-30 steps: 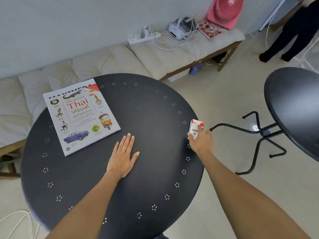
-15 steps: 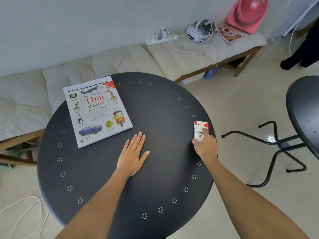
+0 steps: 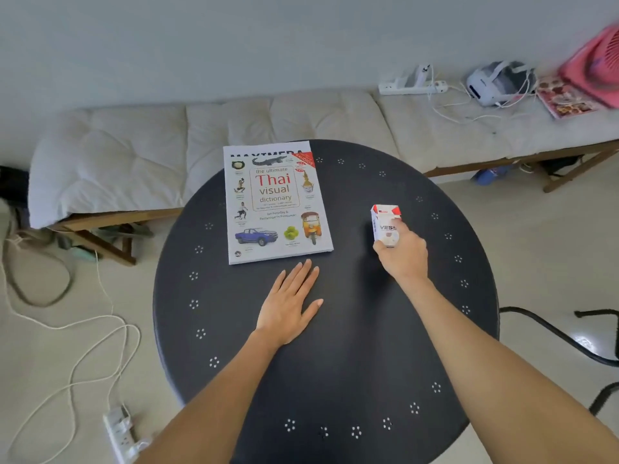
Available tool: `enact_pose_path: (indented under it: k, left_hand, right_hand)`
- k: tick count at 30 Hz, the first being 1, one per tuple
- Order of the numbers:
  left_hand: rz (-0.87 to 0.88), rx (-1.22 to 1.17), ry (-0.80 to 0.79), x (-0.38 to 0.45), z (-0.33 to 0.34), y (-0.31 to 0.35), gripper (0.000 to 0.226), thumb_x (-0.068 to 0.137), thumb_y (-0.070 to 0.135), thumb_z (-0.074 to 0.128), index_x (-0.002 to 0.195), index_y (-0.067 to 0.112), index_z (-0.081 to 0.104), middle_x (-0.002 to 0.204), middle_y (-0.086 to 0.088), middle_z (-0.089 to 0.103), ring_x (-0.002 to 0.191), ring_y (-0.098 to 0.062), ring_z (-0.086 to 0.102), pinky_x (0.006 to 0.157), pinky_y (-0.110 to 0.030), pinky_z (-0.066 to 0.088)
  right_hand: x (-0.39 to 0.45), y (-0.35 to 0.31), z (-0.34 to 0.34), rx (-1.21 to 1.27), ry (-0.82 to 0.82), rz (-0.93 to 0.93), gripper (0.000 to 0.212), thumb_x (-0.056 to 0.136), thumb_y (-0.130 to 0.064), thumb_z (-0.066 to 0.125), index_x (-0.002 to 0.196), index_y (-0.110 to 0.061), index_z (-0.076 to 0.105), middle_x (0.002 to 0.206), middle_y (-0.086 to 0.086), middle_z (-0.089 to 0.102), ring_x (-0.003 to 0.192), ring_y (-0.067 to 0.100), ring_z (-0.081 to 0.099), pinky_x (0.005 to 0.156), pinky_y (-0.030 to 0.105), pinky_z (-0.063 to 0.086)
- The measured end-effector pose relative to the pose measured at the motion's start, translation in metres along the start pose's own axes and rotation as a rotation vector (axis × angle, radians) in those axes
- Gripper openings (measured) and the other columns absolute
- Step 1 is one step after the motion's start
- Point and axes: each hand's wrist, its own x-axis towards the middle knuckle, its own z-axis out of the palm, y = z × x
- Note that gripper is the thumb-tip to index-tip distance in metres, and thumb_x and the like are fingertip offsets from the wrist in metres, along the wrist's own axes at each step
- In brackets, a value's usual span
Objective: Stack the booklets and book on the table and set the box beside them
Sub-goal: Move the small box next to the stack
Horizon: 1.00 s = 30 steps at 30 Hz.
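Note:
A white Thai visual dictionary book (image 3: 276, 202) lies flat on the far left part of the round black table (image 3: 335, 346). To its right my right hand (image 3: 403, 254) grips a small white and red box (image 3: 384, 224), held upright over the table, a short gap from the book's right edge. Whether the box touches the tabletop I cannot tell. My left hand (image 3: 290, 304) rests flat on the table, palm down, fingers spread, just below the book's near edge. No booklets can be told apart from the book.
A cushioned wooden bench (image 3: 234, 135) runs along the wall behind the table, carrying a power strip (image 3: 412, 86), a headset (image 3: 499, 82), a magazine (image 3: 566, 100) and a pink fan (image 3: 596, 70). Cables and a second power strip (image 3: 120, 433) lie on the floor at left. Black metal legs (image 3: 569, 336) stand at right.
My right hand has carried the box leftward from the table's right rim to beside the book. The camera has swung left. My left hand stays flat on the table.

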Motion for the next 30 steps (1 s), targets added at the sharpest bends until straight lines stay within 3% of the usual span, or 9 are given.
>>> enact_pose_path:
  k: [4, 9, 17, 25, 30]
  left_hand:
    - [0.021, 0.001, -0.010, 0.000, -0.001, -0.009, 0.062, 0.096, 0.054, 0.014, 0.152, 0.029, 0.002, 0.161, 0.008, -0.002, 0.149, -0.010, 0.000, 0.123, -0.037, 0.004]
    - [0.020, -0.001, 0.000, 0.001, 0.001, -0.010, 0.062, 0.096, 0.053, 0.015, 0.152, 0.028, 0.002, 0.161, 0.008, -0.002, 0.149, -0.009, -0.002, 0.121, -0.033, -0.003]
    - [0.015, 0.020, -0.016, 0.003, 0.004, -0.011, 0.063, 0.096, 0.052, 0.017, 0.152, 0.026, 0.007, 0.161, 0.006, 0.004, 0.149, -0.012, 0.004, 0.120, -0.035, -0.001]
    - [0.001, 0.019, -0.019, 0.003, 0.003, -0.010, 0.062, 0.096, 0.051, 0.024, 0.150, 0.023, 0.021, 0.159, 0.003, 0.022, 0.146, -0.015, 0.022, 0.118, -0.042, 0.013]
    - [0.001, 0.018, -0.028, 0.004, 0.003, -0.010, 0.061, 0.096, 0.052, 0.023, 0.150, 0.023, 0.022, 0.158, 0.002, 0.023, 0.146, -0.015, 0.022, 0.118, -0.042, 0.014]
  right_hand:
    - [0.021, -0.038, 0.019, 0.009, -0.025, -0.065, 0.060, 0.084, -0.027, 0.062, 0.140, -0.016, 0.043, 0.121, 0.014, 0.062, 0.115, 0.033, 0.055, 0.088, 0.039, 0.050]
    - [0.051, -0.073, 0.042, 0.026, -0.020, -0.109, 0.065, 0.082, -0.029, 0.067, 0.139, -0.014, 0.042, 0.131, 0.010, 0.058, 0.121, 0.030, 0.053, 0.088, 0.039, 0.052]
    - [0.082, -0.080, 0.075, 0.035, -0.047, -0.042, 0.055, 0.076, -0.029, 0.073, 0.122, -0.007, 0.051, 0.119, 0.013, 0.058, 0.111, 0.028, 0.057, 0.081, 0.038, 0.052]
    - [0.113, -0.096, 0.079, -0.014, -0.043, -0.066, 0.063, 0.078, -0.035, 0.071, 0.129, -0.008, 0.048, 0.123, 0.013, 0.057, 0.115, 0.029, 0.057, 0.086, 0.044, 0.056]
    - [0.125, -0.104, 0.082, -0.019, -0.053, -0.056, 0.066, 0.080, -0.035, 0.070, 0.134, -0.008, 0.043, 0.126, 0.014, 0.053, 0.118, 0.028, 0.055, 0.089, 0.043, 0.055]
